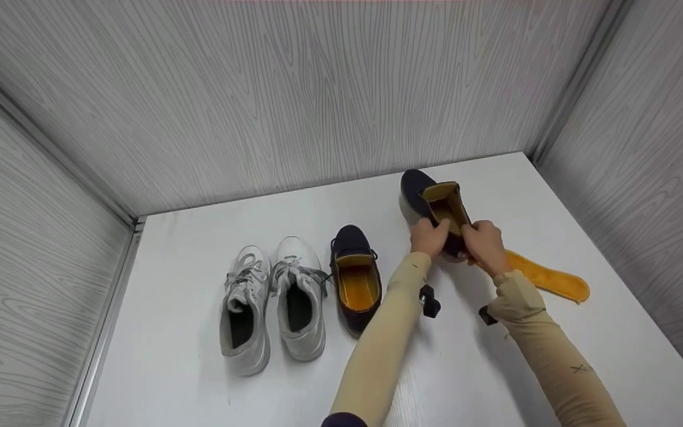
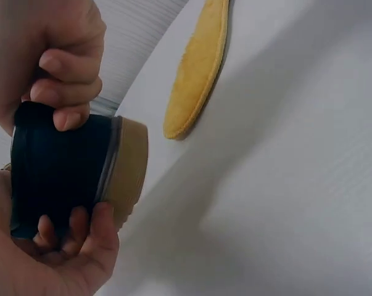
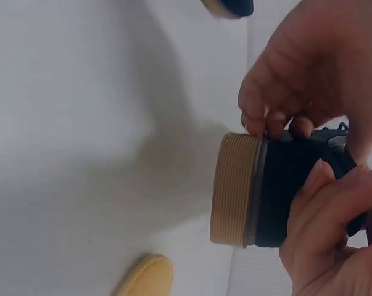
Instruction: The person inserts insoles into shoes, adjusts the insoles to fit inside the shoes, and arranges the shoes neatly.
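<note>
Both hands hold a dark navy loafer (image 1: 417, 190) near the back of the table, its opening tilted toward the head camera. At the left side of its collar, my left hand (image 1: 429, 237) grips with the thumb at the opening; its curled fingers lie along the upper and sole edge in the wrist views. My right hand (image 1: 485, 244) grips the opposite side of the collar, fingertips pressed on the dark upper in the right wrist view. Inside the shoe, a yellow-brown lining shows. A loose yellow fuzzy insole (image 1: 555, 281) lies on the table beside the right hand.
The matching loafer (image 1: 350, 237), with a yellow insole inside, stands left of the hands. Farther left, two white lace-up sneakers (image 1: 301, 343) stand side by side. The white table (image 1: 169, 267) meets grey wood-grain panels (image 1: 258, 107) at its back and sides.
</note>
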Available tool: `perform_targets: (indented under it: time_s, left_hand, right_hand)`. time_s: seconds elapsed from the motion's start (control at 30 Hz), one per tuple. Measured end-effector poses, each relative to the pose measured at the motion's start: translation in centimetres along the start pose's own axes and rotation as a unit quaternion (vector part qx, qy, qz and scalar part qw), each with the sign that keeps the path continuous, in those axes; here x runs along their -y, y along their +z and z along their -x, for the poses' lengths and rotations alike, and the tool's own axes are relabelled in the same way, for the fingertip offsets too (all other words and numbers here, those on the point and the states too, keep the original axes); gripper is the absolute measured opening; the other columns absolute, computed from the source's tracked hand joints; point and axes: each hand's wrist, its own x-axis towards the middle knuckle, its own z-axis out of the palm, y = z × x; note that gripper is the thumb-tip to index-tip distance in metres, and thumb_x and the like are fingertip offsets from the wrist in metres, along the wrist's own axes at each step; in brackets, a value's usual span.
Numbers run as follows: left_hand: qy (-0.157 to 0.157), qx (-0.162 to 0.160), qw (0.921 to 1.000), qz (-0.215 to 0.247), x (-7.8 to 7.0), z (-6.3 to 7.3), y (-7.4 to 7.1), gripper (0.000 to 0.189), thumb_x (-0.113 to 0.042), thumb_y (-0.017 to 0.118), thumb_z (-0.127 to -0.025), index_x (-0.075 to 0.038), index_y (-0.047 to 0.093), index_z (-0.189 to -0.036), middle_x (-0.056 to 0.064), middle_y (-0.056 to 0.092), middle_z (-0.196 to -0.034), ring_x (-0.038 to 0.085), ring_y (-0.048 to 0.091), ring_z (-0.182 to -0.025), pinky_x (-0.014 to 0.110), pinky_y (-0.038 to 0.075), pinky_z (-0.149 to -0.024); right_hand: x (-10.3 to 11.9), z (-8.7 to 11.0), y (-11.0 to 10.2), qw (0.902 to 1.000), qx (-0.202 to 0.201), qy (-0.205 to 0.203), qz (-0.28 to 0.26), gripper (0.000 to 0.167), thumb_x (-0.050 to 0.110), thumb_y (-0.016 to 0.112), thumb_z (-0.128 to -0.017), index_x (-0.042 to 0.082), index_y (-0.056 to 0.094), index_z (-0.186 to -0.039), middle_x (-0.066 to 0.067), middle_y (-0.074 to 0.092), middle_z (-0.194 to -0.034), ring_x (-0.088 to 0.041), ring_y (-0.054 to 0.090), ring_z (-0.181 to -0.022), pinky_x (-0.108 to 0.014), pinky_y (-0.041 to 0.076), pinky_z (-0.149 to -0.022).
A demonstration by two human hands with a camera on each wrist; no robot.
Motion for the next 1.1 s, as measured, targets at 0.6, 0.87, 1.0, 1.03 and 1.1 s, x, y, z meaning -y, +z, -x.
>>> perform_targets:
  time_s: [0.6, 0.87, 1.0, 1.03, 1.1]
  left_hand:
    - [0.17, -0.017, 0.9834, -0.06, 1.8, 6.0, -1.4, 0.024, -0.016, 0.049, -0.097, -0.011, 0.052, -0.074, 0.001, 0.054, -0.067, 0.015, 0.051, -0.06, 0.027, 0.041, -0.055]
    - [0.203, -0.029, 0.9758, -0.075, 3.1, 8.8, -3.0, 0.021, -0.013, 0.05, -0.094, -0.009, 0.052, -0.073, 0.006, 0.057, -0.069, 0.017, 0.053, -0.061, 0.03, 0.044, -0.056]
    - [0.205, -0.034, 0.975, -0.078, 3.9, 9.7, -3.8, 0.02, -0.011, 0.052, -0.093, -0.007, 0.054, -0.073, 0.008, 0.058, -0.07, 0.02, 0.055, -0.062, 0.033, 0.045, -0.057]
    - [0.206, -0.035, 0.9747, -0.08, 4.1, 9.8, -4.0, 0.02, -0.011, 0.052, -0.092, -0.006, 0.054, -0.073, 0.009, 0.058, -0.071, 0.021, 0.057, -0.063, 0.033, 0.045, -0.057]
    - [0.205, -0.039, 0.9743, -0.084, 4.2, 10.1, -4.3, 0.019, -0.011, 0.052, -0.092, -0.006, 0.055, -0.074, 0.01, 0.059, -0.071, 0.024, 0.059, -0.065, 0.035, 0.047, -0.058]
  right_hand:
    - [-2.2, 3.7, -2.2, 0.9949, 0.044, -0.051, 0.075, 0.037, 0.029, 0.049, -0.096, -0.003, 0.064, -0.084, -0.008, 0.06, -0.066, -0.017, 0.052, -0.056, -0.03, 0.044, -0.052]
    - [-2.2, 4.7, -1.1, 0.985, 0.048, -0.147, 0.076, 0.024, 0.011, 0.05, -0.096, -0.006, 0.065, -0.087, -0.013, 0.064, -0.074, -0.015, 0.057, -0.059, -0.031, 0.049, -0.056]
    - [-2.3, 5.8, 0.0, 0.9827, 0.039, -0.162, 0.079, 0.023, 0.009, 0.05, -0.095, -0.003, 0.064, -0.081, -0.009, 0.061, -0.071, -0.015, 0.055, -0.058, -0.031, 0.048, -0.055]
    - [-2.3, 6.0, 0.2, 0.9829, 0.039, -0.161, 0.08, 0.023, 0.009, 0.05, -0.096, -0.003, 0.064, -0.081, -0.009, 0.061, -0.07, -0.016, 0.055, -0.059, -0.032, 0.048, -0.055]
    - [-2.2, 6.4, 0.5, 0.9835, 0.043, -0.159, 0.075, 0.024, 0.01, 0.049, -0.096, -0.003, 0.064, -0.083, -0.009, 0.061, -0.071, -0.017, 0.056, -0.059, -0.032, 0.048, -0.055]
